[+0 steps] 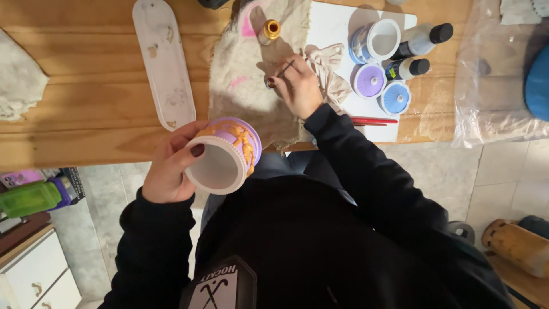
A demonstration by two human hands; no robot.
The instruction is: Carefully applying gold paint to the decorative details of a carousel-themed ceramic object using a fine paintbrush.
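My left hand holds a small round pot over the table's front edge, tilted so its white inside faces me. The pot's outside is purple with gold raised trim. My right hand rests on a beige cloth and grips a thin paintbrush, its tip close to a small gold paint spot on the cloth. A little gold paint bottle stands on the cloth just beyond the brush.
A white sheet at the right carries a white-and-blue cup, a purple lid, a blue lid, two black-capped bottles and red brushes. A long white oval tray lies at the left. Clear plastic covers the table's right end.
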